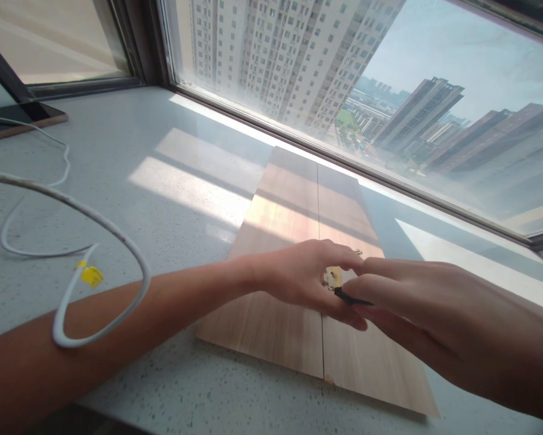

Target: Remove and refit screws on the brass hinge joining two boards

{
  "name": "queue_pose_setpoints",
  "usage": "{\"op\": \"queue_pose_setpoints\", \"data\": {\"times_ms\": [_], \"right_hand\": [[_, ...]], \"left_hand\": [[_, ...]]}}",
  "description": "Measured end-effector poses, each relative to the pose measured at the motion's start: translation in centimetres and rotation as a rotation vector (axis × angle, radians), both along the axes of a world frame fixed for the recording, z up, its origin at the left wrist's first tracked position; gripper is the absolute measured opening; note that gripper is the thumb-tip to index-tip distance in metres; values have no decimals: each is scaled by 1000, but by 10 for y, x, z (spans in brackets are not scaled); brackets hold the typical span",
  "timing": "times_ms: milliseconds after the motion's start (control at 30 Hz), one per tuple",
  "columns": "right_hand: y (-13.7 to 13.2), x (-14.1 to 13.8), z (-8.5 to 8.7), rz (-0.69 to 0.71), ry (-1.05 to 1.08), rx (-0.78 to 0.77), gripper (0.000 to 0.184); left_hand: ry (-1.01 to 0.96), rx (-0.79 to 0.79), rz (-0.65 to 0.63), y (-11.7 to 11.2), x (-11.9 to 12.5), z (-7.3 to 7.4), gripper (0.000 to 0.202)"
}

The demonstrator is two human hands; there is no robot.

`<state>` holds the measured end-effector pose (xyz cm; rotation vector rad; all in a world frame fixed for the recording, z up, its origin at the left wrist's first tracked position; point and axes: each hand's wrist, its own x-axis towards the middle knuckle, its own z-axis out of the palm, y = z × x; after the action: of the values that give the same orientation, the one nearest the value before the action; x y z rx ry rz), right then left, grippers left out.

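Two pale wooden boards point(280, 211) lie side by side, with a thin seam between them. A small brass-coloured hinge point(333, 275) with a hole and an ornate edge sits on them by the seam, partly covered by fingers. My left hand point(302, 272) is curved around the hinge, thumb and forefinger on either side, and appears to hold it against the wood. From the right, my right hand point(416, 296) pinches a slender black-ended tool point(350, 296), its tip at the hinge's lower edge. Most of the tool is hidden in the fingers, so its kind cannot be told.
The boards rest on a speckled white stone sill point(185, 386) beside a large window point(434, 109). A white cable point(103, 226) with a yellow tag point(90, 276) loops above my left forearm. A dark tablet-like device point(26, 118) lies at the far left.
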<state>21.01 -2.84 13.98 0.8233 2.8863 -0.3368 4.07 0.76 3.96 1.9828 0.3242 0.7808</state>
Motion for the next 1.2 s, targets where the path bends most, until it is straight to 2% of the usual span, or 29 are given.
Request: {"op": "queue_pose_setpoints", "data": {"times_ms": [67, 100, 167, 233, 300, 367, 433, 533, 567, 667, 733, 800, 867, 933, 1033, 1100, 1133, 1200], "right_hand": [[3, -1, 6, 62, 15, 22, 27], [4, 0, 8, 82, 18, 56, 28], [5, 2, 7, 93, 27, 149, 23], [3, 3, 2, 27, 11, 267, 19], [1, 2, -5, -59, -33, 383, 20], [-1, 0, -8, -87, -52, 392, 15], [-2, -2, -7, -74, -18, 282, 15], [1, -2, -2, -27, 46, 121, 18], [2, -1, -1, 8, 47, 98, 20], [4, 6, 1, 80, 28, 99, 18], [3, 9, -1, 19, 24, 166, 13], [1, 10, -4, -72, 29, 232, 17], [-1, 6, -5, -117, 26, 219, 13], [-2, 1, -4, -79, 31, 143, 16], [1, -1, 2, 26, 16, 62, 21], [4, 2, 5, 85, -8, 78, 21], [5, 4, 5, 106, -4, 105, 18], [5, 9, 2, 86, 26, 192, 12]], "left_hand": [[14, -25, -55, 2, -2, -2, 17], [27, -26, -1, 2, -1, -4, 18], [35, -10, 182, 1, 2, -9, 25], [22, 0, 295, -3, 6, -12, 28], [8, -11, 262, -4, 8, -12, 26], [0, -11, 180, -3, 5, -6, 26], [3, 4, 82, 1, -1, 1, 23], [29, -12, -109, 7, -10, 8, 6], [31, -15, -124, 7, -11, 8, 5], [6, -8, 20, 5, -7, 3, 9], [4, -19, 94, 1, -1, -2, 16], [25, -35, 133, -2, 4, -3, 20], [42, -36, 174, -3, 5, -2, 24], [48, -23, 148, -2, 3, 2, 26], [61, -21, -57, 3, -4, 6, 17], [62, -46, -136, 5, -7, 6, 12], [53, -48, -124, 5, -7, 4, 12], [34, -40, -12, 4, -5, 1, 12]]}}
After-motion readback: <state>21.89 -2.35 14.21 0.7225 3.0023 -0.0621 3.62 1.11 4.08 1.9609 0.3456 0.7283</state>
